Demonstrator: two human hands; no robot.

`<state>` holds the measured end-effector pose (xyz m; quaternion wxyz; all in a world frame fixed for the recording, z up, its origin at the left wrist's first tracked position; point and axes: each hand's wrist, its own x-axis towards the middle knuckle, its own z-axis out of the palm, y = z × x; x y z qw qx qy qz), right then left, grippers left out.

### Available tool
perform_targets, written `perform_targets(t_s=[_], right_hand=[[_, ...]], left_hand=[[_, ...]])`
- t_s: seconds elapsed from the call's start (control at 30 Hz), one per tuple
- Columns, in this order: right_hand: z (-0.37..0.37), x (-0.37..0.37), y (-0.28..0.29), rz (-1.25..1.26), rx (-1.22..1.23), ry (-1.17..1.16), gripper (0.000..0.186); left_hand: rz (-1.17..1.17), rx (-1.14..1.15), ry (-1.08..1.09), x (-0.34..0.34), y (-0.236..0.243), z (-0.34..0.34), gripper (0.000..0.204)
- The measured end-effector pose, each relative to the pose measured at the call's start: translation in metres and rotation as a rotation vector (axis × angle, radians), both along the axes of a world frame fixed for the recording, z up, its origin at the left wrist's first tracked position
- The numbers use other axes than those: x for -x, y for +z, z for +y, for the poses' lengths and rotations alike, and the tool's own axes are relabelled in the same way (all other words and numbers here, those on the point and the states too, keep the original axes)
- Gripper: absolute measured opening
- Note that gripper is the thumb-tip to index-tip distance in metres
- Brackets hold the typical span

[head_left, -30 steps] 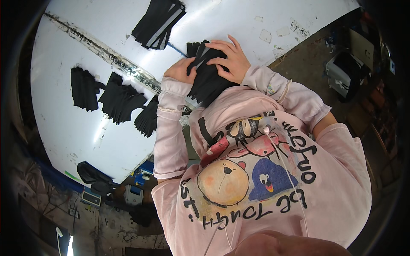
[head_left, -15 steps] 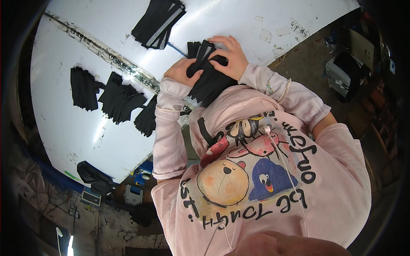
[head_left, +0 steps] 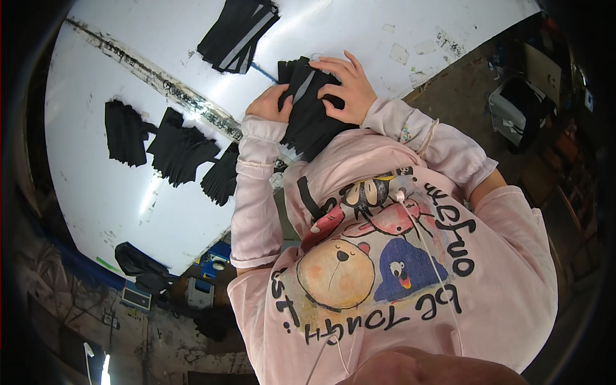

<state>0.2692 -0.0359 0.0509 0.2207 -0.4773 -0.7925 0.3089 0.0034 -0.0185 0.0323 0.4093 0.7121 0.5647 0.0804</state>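
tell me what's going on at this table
A person in a pink top has both bare hands on a fanned pile of black, cloth-like pieces at the edge of a white table. The left hand is at the pile's left side, the right hand at its upper right. A grey strip shows between them. Another black pile lies farther up the table, and three black bundles lie to the left.

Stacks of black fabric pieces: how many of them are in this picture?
5 clearly: stack between hands; top stack; far-left stack; middle-left stack; and sleeve-side stack, partly hidden. The dark heap at lower left is unclear, so not counted.
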Motion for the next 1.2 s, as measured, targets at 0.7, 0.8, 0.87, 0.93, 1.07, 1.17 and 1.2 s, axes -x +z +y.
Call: perform_targets(t_s=[0.7, 0.8, 0.87, 0.93, 1.07, 1.17, 1.2], right_hand=[[0.006, 0.003, -0.009, 0.059, -0.009, -0.039, 0.007], [0.016, 0.006, -0.012, 0.049, -0.029, -0.024, 0.006], [0.023, 0.009, -0.011, 0.046, -0.050, -0.026, 0.005], [0.028, 0.013, -0.010, 0.052, -0.076, -0.038, 0.006], [0.024, 0.010, -0.003, 0.096, -0.028, -0.095, 0.006], [0.018, -0.001, 0.001, 0.025, -0.016, -0.005, 0.006], [0.017, -0.003, 0.001, 0.001, -0.008, 0.020, 0.006]], left_hand=[[-0.071, 0.055, -0.030, 0.002, 0.005, 0.003, 0.038], [-0.057, 0.052, -0.092, 0.000, 0.015, 0.005, 0.040], [-0.048, 0.029, -0.094, 0.000, 0.013, 0.005, 0.042], [-0.074, 0.045, -0.079, 0.004, 0.005, 0.006, 0.042], [-0.008, 0.028, 0.028, 0.005, -0.008, 0.001, 0.043], [0.028, 0.049, 0.090, 0.005, -0.016, 0.000, 0.044], [0.028, 0.048, 0.091, 0.005, -0.017, -0.001, 0.044]])
